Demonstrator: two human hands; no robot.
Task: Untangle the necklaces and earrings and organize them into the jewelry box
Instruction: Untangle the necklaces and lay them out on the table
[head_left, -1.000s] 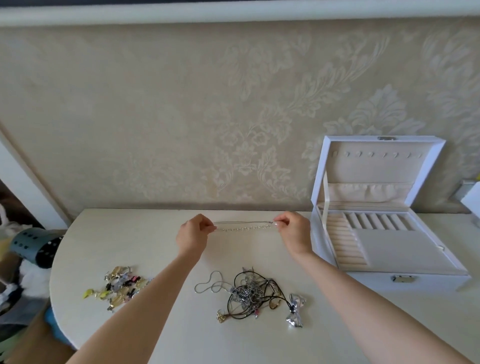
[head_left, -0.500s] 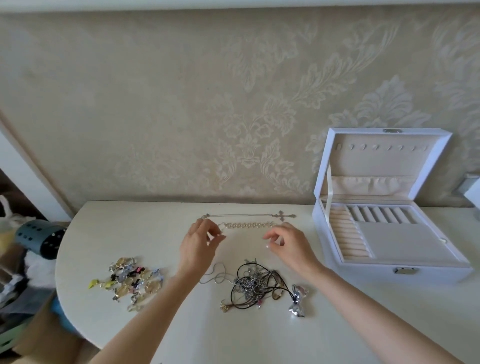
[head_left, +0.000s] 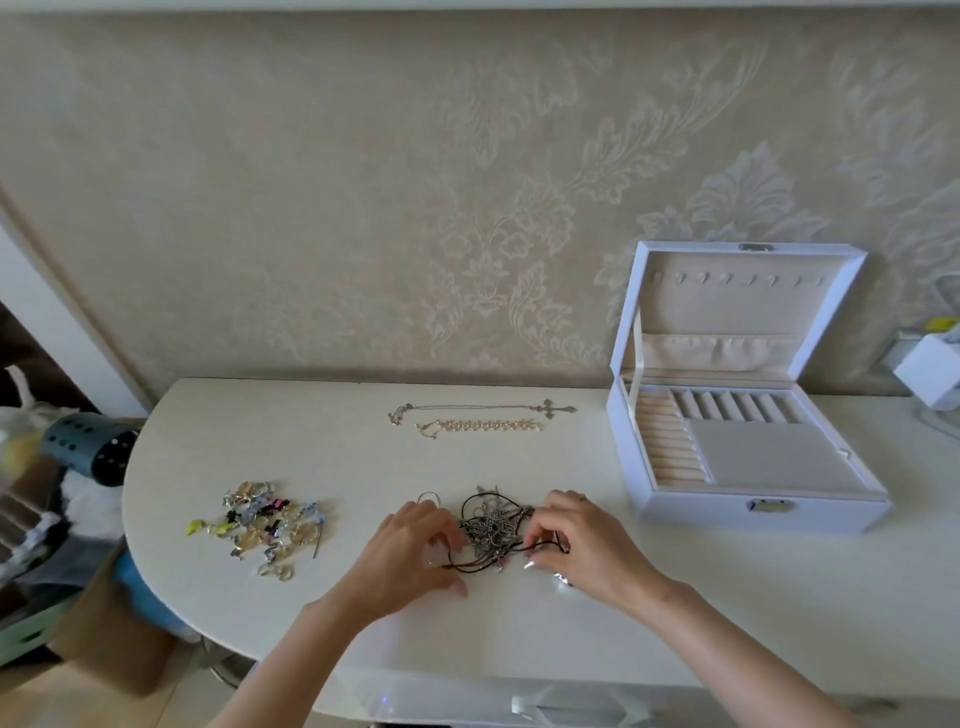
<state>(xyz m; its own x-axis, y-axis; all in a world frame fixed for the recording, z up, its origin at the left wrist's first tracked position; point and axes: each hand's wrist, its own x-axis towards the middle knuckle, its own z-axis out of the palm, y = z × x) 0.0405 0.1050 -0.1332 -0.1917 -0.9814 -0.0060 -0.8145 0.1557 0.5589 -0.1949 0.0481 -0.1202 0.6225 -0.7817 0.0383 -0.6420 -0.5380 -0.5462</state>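
- A tangle of necklaces (head_left: 493, 527) is seen near the front middle of the table (head_left: 753, 597), between the two hands. It is made up of grey metal chains and pendants knotted together with a black cord (head_left: 485, 562) that loops around and through them.
- The left hand (head_left: 410, 551) is laid palm down at the left edge of the tangle, with its fingers bent onto the strands and its thumb on the table. Whether a strand is pinched there cannot be told.
- The right hand (head_left: 582, 545) is set at the right edge of the tangle. The black cord is pinched between its thumb and curled fingers.
- A thin silver chain loop (head_left: 428, 498) is seen just behind the left hand.
- Two untangled pieces are laid out straight near the table's back edge, well apart from the tangle: a fine chain with a cross pendant (head_left: 556, 408), and just in front of it a pale beaded chain (head_left: 485, 426).
- A pile of earrings (head_left: 265, 525) is spread on the left part of the table, in gold, silver, black, pink and yellow.
- The white jewelry box (head_left: 701, 512) is placed at the right, with its lid (head_left: 743, 301) raised against the wall. A beige lining, a row of hooks and a gathered pocket are shown in the lid. Ring rolls, narrow slots and one flat compartment are shown in the base.
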